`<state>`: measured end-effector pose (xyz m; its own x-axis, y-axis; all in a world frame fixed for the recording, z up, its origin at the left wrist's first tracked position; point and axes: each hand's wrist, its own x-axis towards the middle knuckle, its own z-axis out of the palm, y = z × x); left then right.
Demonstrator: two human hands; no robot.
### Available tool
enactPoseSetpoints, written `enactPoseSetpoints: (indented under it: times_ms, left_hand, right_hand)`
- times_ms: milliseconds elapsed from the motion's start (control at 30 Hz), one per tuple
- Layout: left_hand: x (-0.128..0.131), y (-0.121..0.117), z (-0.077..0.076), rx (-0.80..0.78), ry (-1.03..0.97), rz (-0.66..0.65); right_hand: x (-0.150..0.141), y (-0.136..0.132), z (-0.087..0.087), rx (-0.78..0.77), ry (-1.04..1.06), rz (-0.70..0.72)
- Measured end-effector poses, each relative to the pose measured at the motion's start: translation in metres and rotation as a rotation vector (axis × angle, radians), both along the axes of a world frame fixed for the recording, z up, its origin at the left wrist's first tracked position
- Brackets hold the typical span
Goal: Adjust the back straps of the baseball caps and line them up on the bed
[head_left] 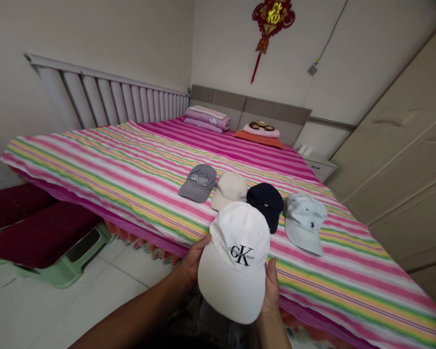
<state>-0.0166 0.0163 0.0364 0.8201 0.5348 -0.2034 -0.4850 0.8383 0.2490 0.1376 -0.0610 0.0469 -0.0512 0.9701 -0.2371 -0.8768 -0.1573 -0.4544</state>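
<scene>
A white baseball cap [228, 286] with dark "CK" lettering is held up in front of me, brim toward me. My left hand [196, 259] grips its left side, and my right hand [271, 291] grips its right side; most fingers are hidden behind or under the cap. Beyond it, a row of caps lies on the striped bed cover: a grey cap [199, 182] with white script, a beige cap [229, 190], a navy cap [264, 201] and a pale cap [305, 220] with a small dark emblem. The held cap partly overlaps the beige and navy ones in view.
The bed's striped cover [105, 165] spreads around the caps. Folded purple bedding [207, 119] and a pink folded item [259, 131] lie near the headboard [290, 114]. Green stools with dark red tops [47, 235] stand at left; a wardrobe [403, 145] rises at right.
</scene>
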Motion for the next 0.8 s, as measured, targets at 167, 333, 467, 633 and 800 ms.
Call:
enactPoseSetpoints:
  times_ms: [167,333,467,633,800]
  left_hand:
    - [-0.008,-0.008,-0.007,0.072,-0.023,0.018]
    - [-0.028,-0.028,-0.018,0.159,-0.070,0.000]
    - [-0.043,-0.045,-0.018,0.267,-0.026,-0.015]
    - [-0.052,-0.057,-0.014,0.179,0.174,0.118]
    - [-0.057,-0.062,-0.006,0.102,0.280,0.214]
  right_hand:
    - [0.002,0.002,0.002,-0.008,-0.037,-0.089]
    - [0.004,0.005,0.005,-0.023,-0.054,-0.101]
    - [0.004,0.007,0.002,-0.049,0.000,-0.060]
    - [-0.002,0.011,0.000,-0.058,-0.020,-0.010]
    - [-0.011,0.016,0.000,-0.051,-0.046,0.014]
